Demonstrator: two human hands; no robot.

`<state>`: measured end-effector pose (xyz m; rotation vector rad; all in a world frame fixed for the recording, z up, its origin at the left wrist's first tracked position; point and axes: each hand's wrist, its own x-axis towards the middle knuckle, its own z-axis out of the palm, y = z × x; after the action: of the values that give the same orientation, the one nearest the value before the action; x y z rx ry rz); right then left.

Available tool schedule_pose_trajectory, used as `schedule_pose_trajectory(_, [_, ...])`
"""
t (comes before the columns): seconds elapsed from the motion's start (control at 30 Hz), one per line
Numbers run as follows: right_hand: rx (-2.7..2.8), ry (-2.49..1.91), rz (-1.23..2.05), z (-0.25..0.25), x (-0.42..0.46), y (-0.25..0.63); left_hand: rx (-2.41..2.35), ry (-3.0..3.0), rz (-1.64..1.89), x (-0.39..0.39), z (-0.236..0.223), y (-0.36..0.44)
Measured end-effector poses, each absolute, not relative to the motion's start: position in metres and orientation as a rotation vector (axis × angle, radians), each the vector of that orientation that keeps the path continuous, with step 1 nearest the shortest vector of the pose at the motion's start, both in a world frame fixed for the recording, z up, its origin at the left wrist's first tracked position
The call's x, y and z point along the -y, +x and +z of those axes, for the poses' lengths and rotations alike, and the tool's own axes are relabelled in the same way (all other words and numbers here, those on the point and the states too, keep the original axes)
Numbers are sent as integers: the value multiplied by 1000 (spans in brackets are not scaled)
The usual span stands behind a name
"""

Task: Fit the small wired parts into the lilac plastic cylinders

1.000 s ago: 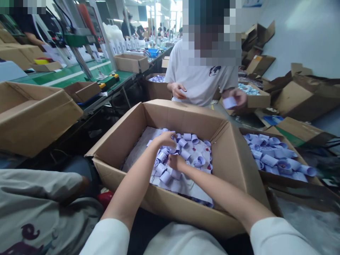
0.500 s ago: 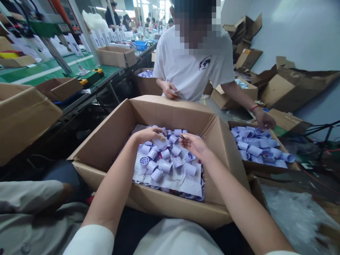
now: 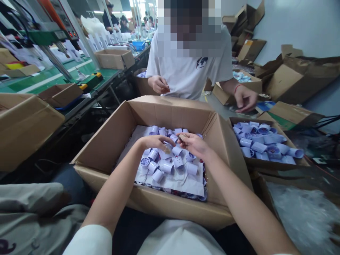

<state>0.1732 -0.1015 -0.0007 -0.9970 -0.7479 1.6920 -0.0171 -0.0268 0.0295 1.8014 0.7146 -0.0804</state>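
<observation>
Over the large cardboard box [image 3: 170,209], my left hand [image 3: 156,142] reaches in with fingers stretched to the right, apart and apparently holding nothing. A tan patch shows at its thumb, perhaps a finger cover. Facing it, my right hand [image 3: 193,144] is closed in a pinch on a small dark piece, too small to name; something pale tan shows at its fingertips too. Below both hands, several lilac plastic cylinders [image 3: 166,166] lie jumbled on a white sheet [image 3: 183,182]. One shows a spoked end [image 3: 145,162]. More parts peek out under the sheet's edge.
Across the box stands a co-worker in a white shirt [image 3: 186,74], fingers of one hand around something small. To the right, another box [image 3: 300,164] is full of lilac cylinders, with clear plastic bags [image 3: 302,212] nearer me. A green workbench [image 3: 108,74] runs along the left.
My left hand has shifted right, its fingers now extended close to my right hand. The co-worker's hand has lifted away from the right box and moved back toward the body.
</observation>
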Motion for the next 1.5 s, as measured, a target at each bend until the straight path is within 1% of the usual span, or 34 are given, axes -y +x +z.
schedule_pose_trajectory(0.2, [800,-873,1777,1,105,178,-887,1987,-149,28,29,-17])
schedule_pose_trajectory(0.33, [865,-933,1752,2,105,177,-937,2091,-163,28,26,-14])
schedule_pose_trajectory(0.4, [920,-1059,1672,0,103,176,-972,2145,-157,28,25,-14])
schedule_pose_trajectory(0.5, [972,-1276,1470,-3,99,177,-978,2196,-149,26,25,-15])
schedule_pose_trajectory(0.6, [1010,-1360,1316,-6,97,180,-949,2203,-128,25,27,-19])
schedule_pose_trajectory(0.77, [1054,-1346,1103,-9,98,187,-1032,2287,15,20,24,-28])
schedule_pose_trajectory(0.87, [1063,-1306,1041,-7,98,189,-1111,2335,142,15,16,-28])
schedule_pose_trajectory(1.13, [1165,-1130,1028,1,105,180,-1152,2301,345,7,3,-21])
schedule_pose_trajectory(1.37, [1096,-1156,949,2,104,181,-1277,2230,423,13,8,-16])
schedule_pose_trajectory(1.5, [1080,-1148,957,5,104,180,-1279,2219,508,14,8,-13])
